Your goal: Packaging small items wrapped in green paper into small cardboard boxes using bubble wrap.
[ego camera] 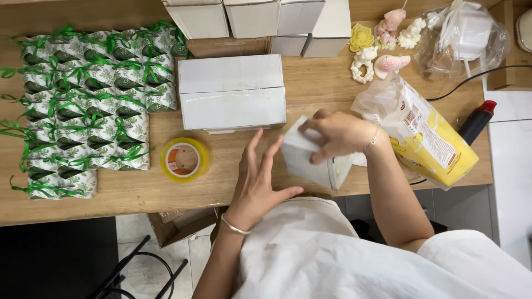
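Wooden table (310, 83) | right hand (341, 135) fingers grasping white box (310, 163) | left hand (257, 182) fingers released

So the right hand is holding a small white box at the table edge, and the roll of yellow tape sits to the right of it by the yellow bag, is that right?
Not quite. In the head view the right hand does hold the small white cardboard box at the wooden table's edge, but the roll of yellow tape lies to its left, beside the green-ribboned packets, not by the yellow bag.

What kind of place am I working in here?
Likely a small craft packing bench: rows of green-ribboned favour packets, plain white boxes, a yellow tape roll, all on a wooden table.
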